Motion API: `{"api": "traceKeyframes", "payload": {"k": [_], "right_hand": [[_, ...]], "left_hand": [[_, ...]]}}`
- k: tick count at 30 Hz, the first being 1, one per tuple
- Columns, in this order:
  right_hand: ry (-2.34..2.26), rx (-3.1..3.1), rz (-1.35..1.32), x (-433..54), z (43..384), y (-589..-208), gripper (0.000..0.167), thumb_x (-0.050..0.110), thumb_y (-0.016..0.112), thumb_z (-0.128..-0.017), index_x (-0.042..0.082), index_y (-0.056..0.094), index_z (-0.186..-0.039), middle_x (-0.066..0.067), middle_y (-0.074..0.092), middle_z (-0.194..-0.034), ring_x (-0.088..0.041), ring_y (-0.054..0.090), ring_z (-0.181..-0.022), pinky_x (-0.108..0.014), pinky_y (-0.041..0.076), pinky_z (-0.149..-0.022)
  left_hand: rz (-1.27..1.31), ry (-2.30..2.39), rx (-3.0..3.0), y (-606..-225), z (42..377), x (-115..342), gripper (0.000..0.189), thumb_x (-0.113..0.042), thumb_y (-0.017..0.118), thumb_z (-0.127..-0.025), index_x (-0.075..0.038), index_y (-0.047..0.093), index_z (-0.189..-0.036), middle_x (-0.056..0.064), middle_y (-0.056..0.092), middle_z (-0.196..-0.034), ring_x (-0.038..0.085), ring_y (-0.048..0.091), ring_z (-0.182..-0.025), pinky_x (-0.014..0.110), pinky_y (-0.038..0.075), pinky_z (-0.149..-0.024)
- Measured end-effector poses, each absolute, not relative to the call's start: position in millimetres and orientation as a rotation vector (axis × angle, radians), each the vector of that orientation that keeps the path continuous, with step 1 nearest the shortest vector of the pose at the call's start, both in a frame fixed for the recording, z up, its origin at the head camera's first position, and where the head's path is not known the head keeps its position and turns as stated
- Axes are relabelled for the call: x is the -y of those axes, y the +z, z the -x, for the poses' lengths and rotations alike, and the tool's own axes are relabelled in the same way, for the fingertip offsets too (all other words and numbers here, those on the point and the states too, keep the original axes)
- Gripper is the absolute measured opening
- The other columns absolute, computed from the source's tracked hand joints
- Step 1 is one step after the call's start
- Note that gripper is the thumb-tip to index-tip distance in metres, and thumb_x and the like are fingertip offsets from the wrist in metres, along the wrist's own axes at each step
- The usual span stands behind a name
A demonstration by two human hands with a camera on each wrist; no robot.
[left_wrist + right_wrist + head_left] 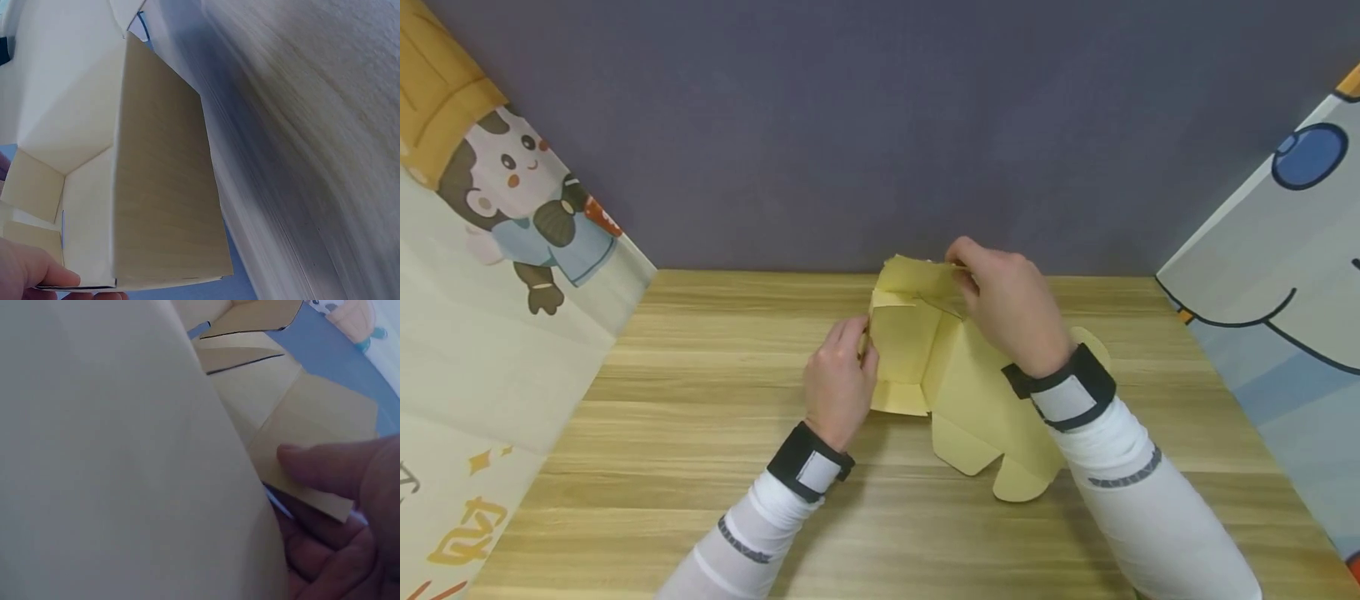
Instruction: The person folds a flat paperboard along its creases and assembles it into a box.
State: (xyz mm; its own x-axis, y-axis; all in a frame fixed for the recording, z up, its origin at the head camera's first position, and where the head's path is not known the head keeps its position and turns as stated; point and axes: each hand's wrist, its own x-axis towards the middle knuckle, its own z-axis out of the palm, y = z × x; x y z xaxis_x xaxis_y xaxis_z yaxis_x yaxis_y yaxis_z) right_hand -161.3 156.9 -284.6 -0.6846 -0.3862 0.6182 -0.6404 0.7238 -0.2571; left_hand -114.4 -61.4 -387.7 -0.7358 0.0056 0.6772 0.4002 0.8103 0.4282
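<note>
A pale yellow cardboard box [970, 379], partly folded, stands on the wooden table with its inside facing me. My left hand [841, 375] grips its left wall; in the left wrist view the thumb [47, 267] lies over the edge of the cardboard [165, 181]. At the far top edge my right hand [1011, 304] pinches a flap. The right wrist view shows the thumb [325, 467] on top of that flap [325, 419] and curled fingers beneath. A wide panel with rounded tabs spreads to the right, partly covered by my right hand and wrist.
The wood-grain table [700, 433] ends at a dark grey-blue back panel [880, 133]. Printed cartoon panels stand at the left [490, 275] and right [1262, 275]. Black straps [808, 462] wrap both wrists.
</note>
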Motion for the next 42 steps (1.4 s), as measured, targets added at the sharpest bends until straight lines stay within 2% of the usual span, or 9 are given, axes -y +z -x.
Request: {"api": "traceKeyframes", "payload": {"k": [3,8,16,23,27,31,34,38,42], "right_hand": [[0.550,2.359,-0.842,-153.2,153.0,-287.7,0.013,-0.005,0.069,-0.099,0.004,0.067,-0.107,-0.012,0.071,-0.080,-0.032,0.067,-0.067,-0.047,0.055,-0.057],[0.439,2.278,-0.901,-147.2,143.1,-297.6,0.019,-0.012,0.065,-0.095,0.005,0.062,-0.104,-0.010,0.062,-0.071,-0.034,0.063,-0.063,-0.046,0.052,-0.052],[0.311,2.125,-1.086,-140.3,136.2,-324.4,0.031,-0.026,0.054,-0.086,0.002,0.060,-0.099,-0.014,0.074,-0.087,-0.035,0.071,-0.079,-0.052,0.058,-0.090],[0.200,2.160,-1.080,-142.2,129.8,-341.4,0.021,-0.012,0.065,-0.095,0.007,0.060,-0.102,-0.015,0.076,-0.106,-0.036,0.073,-0.093,-0.053,0.057,-0.096],[0.176,2.201,-1.086,-144.1,128.3,-342.7,0.020,-0.007,0.072,-0.093,0.006,0.061,-0.102,-0.017,0.075,-0.116,-0.037,0.072,-0.100,-0.056,0.053,-0.100],[0.190,2.309,-1.097,-148.4,126.7,-340.8,0.032,0.018,0.088,-0.087,0.006,0.064,-0.106,-0.020,0.072,-0.125,-0.038,0.069,-0.112,-0.062,0.044,-0.110],[0.235,2.364,-1.085,-149.9,127.4,-340.3,0.037,0.036,0.087,-0.090,0.009,0.069,-0.107,-0.019,0.072,-0.127,-0.038,0.067,-0.116,-0.065,0.039,-0.113],[0.305,2.347,-1.038,-148.7,131.5,-340.7,0.016,0.021,0.081,-0.096,0.010,0.073,-0.103,-0.015,0.074,-0.118,-0.037,0.069,-0.110,-0.063,0.043,-0.108],[0.332,2.347,-0.965,-146.8,135.9,-341.2,0.029,0.012,0.087,-0.089,0.006,0.069,-0.111,-0.013,0.073,-0.110,-0.037,0.069,-0.103,-0.060,0.047,-0.101]], "left_hand": [[0.294,-0.731,2.304,-388.5,115.1,61.9,0.025,0.005,0.075,-0.091,0.002,0.070,-0.116,0.018,0.076,-0.108,0.028,0.076,-0.082,0.036,0.063,-0.061],[0.290,-0.733,2.300,-388.4,116.0,62.2,0.026,0.007,0.074,-0.090,0.003,0.070,-0.116,0.018,0.076,-0.107,0.030,0.077,-0.085,0.039,0.064,-0.064],[0.242,-0.726,2.327,-390.4,117.8,65.7,0.029,0.007,0.078,-0.088,0.003,0.070,-0.116,0.019,0.076,-0.109,0.033,0.077,-0.091,0.046,0.065,-0.073],[0.239,-0.698,2.366,-392.8,118.2,67.8,0.036,0.007,0.082,-0.085,0.001,0.071,-0.119,0.019,0.076,-0.111,0.034,0.077,-0.088,0.046,0.065,-0.069],[0.237,-0.681,2.373,-393.2,117.9,67.5,0.038,0.006,0.084,-0.084,0.000,0.071,-0.119,0.019,0.076,-0.110,0.033,0.077,-0.085,0.045,0.065,-0.066],[0.244,-0.660,2.372,-393.1,117.8,66.4,0.035,0.003,0.084,-0.087,0.000,0.071,-0.119,0.018,0.076,-0.108,0.032,0.077,-0.084,0.044,0.065,-0.065],[0.252,-0.653,2.373,-393.2,117.8,65.5,0.036,0.001,0.083,-0.088,0.000,0.071,-0.121,0.018,0.076,-0.108,0.031,0.077,-0.084,0.042,0.065,-0.065],[0.274,-0.645,2.382,-394.3,116.4,64.7,0.045,0.004,0.083,-0.086,-0.002,0.070,-0.128,0.016,0.076,-0.108,0.028,0.076,-0.078,0.037,0.062,-0.057],[0.295,-0.624,2.401,-396.6,112.3,64.9,0.056,0.008,0.079,-0.084,-0.004,0.067,-0.138,0.015,0.076,-0.101,0.024,0.070,-0.066,0.032,0.054,-0.047]]}}
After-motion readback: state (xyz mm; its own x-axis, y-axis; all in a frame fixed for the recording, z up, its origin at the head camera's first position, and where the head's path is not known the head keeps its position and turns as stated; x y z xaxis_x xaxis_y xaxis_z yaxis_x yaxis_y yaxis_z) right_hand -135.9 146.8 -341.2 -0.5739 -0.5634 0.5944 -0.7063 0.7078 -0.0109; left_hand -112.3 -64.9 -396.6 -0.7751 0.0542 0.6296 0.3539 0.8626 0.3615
